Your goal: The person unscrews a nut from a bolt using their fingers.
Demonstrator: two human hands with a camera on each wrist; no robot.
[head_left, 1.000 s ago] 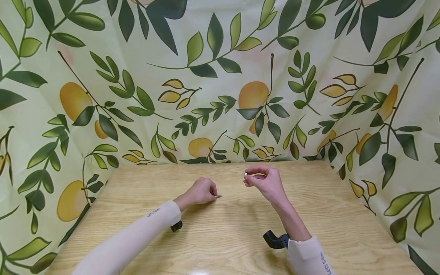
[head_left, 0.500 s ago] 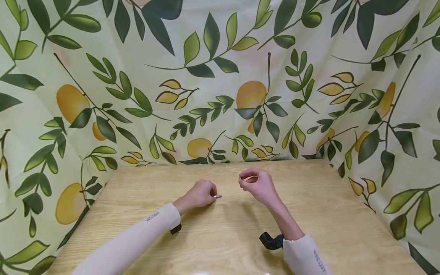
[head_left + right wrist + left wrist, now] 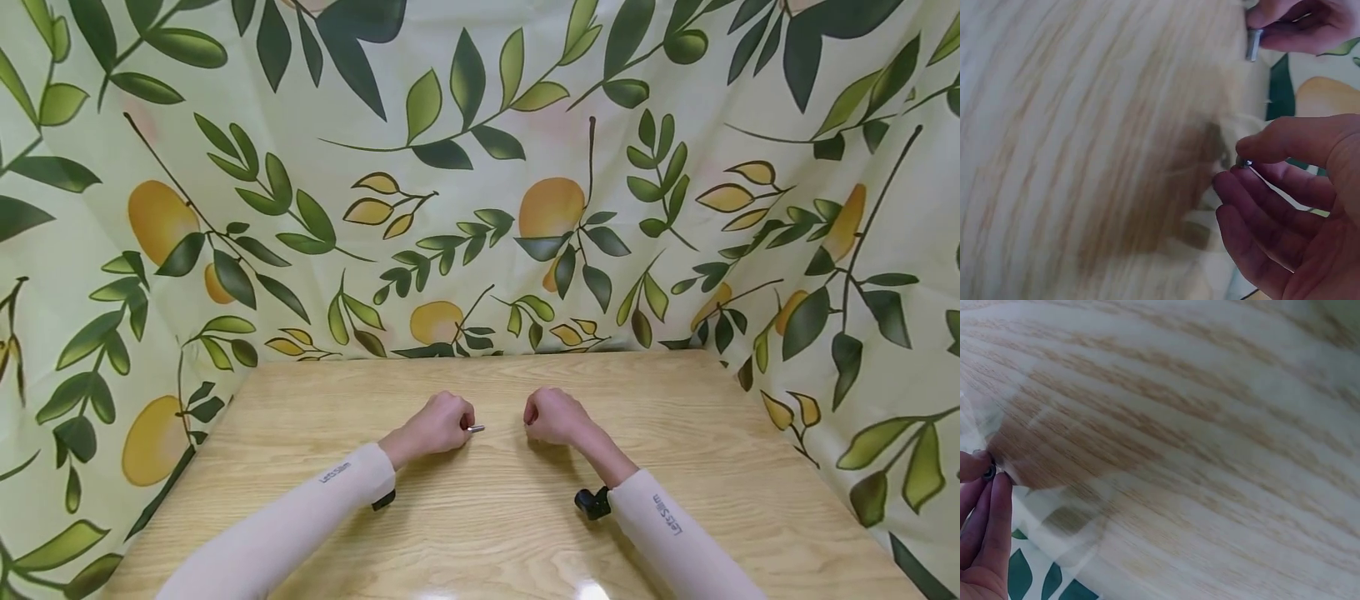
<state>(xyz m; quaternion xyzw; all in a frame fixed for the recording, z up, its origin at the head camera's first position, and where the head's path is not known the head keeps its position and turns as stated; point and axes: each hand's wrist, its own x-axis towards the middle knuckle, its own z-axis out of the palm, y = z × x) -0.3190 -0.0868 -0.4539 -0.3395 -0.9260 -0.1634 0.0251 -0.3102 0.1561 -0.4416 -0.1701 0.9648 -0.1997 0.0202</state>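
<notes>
My left hand point(image 3: 433, 423) pinches a short silver metal rod point(image 3: 477, 428), whose free end points right toward the other hand. The right wrist view shows this silver rod point(image 3: 1253, 45) from the side, smooth and straight; its round end, dark at the middle, faces the camera in the left wrist view. Across a short gap, my right hand point(image 3: 553, 416) is low over the table. Between its thumb and index fingertip it pinches a tiny shiny metal piece point(image 3: 1244, 162), mostly covered by the fingers; I cannot tell its kind. The other right fingers curve loosely below.
A light wood-grain table point(image 3: 480, 517) lies under both hands. Cloth printed with leaves and oranges point(image 3: 465, 183) hangs behind it and along both sides. Black wrist cameras point(image 3: 593, 503) sit beneath the sleeves.
My right hand has come down toward the table and turned over, so the tiny metal piece is out of sight in the head view. The left hand stays in place with the silver rod.
</notes>
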